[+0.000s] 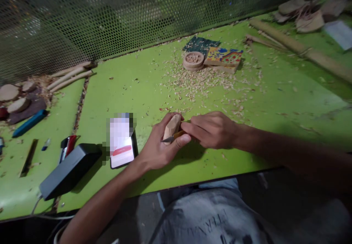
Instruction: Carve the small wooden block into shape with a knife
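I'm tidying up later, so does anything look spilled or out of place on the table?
Yes: loose shavings litter the table, thickest near the round wooden piece, beyond the wood block in the left hand. They look untidy, strewn rather than gathered.

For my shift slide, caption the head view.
Left hand holds a wooden piece, right hand a knife at it, above a green table with shavings.

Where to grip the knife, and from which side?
Probably by its yellowish handle, from the right: the handle runs toward the right hand, while the blade points left across the wood piece in the left hand.
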The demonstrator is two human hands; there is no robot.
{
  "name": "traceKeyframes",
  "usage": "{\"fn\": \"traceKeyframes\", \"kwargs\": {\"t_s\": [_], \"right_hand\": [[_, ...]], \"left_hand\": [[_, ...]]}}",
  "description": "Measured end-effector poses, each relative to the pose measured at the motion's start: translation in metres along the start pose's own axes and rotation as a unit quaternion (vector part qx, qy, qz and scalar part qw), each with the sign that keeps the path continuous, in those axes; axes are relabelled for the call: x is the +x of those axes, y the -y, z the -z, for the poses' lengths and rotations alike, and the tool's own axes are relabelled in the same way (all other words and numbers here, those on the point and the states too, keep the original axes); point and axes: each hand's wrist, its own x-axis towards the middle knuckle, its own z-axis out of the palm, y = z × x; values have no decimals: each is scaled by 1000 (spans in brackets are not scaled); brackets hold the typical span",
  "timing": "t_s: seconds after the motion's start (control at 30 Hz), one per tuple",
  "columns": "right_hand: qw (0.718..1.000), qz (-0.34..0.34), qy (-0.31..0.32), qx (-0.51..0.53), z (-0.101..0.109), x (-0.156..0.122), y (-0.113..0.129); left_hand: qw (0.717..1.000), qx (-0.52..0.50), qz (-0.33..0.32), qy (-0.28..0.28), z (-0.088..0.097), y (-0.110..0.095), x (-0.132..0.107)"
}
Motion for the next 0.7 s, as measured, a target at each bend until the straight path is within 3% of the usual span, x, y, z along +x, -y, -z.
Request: {"fn": "traceKeyframes", "kwargs": {"t_s": [0.17,0.47,0.7], "right_hand": [[999,-35,0,-27,0,2,1],[996,-4,42,75,-10,-8,-5],[997,10,46,60,-7,-7,-7]], "left_hand": [[1000,-1,7,-9,3,1,2],[999,-35,36,16,0,7,3],[998,59,-4,-16,-1,6,2]]}}
